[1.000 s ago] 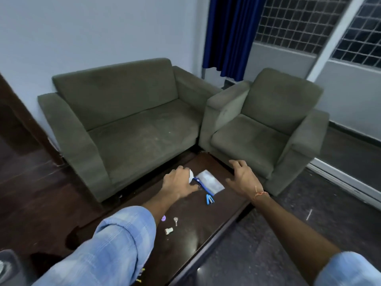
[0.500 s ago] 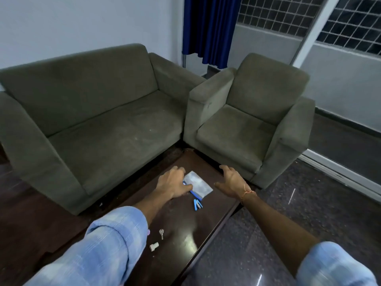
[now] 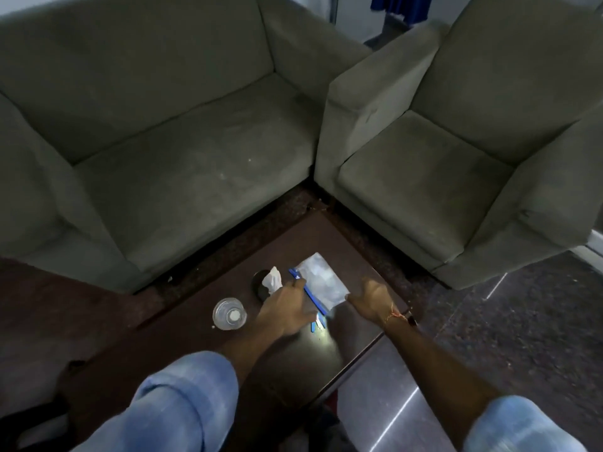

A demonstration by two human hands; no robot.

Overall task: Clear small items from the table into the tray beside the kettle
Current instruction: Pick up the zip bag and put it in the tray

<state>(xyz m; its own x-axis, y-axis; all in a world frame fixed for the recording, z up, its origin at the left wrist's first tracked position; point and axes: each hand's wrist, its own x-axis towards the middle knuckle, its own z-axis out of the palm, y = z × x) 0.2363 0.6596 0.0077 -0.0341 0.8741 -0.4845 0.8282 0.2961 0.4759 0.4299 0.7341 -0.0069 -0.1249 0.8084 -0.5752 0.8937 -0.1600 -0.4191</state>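
A clear plastic pouch [image 3: 321, 282] with a blue zip strip lies flat on the dark wooden table [image 3: 284, 363]. My left hand [image 3: 287, 309] is palm down beside it, fingertips resting on the blue strip, gripping nothing that I can see. My right hand [image 3: 372, 296] is spread open, its fingers touching the pouch's near right corner. Small blue clips [image 3: 318, 323] lie just below the pouch, partly under my left hand. A crumpled white tissue [image 3: 273, 280] sits on a dark round object [image 3: 260, 283]. No tray or kettle is in view.
A clear plastic cup [image 3: 229, 314] stands left of my left hand. A grey sofa [image 3: 169, 151] and a grey armchair [image 3: 440, 158] close in the table's far sides. Glossy dark floor [image 3: 522, 337] lies to the right.
The view has tilted down onto the table, bringing the cup and tissue into sight. My left hand has slid from the tissue to the pouch's blue strip; my right hand has closed in on the pouch's corner.
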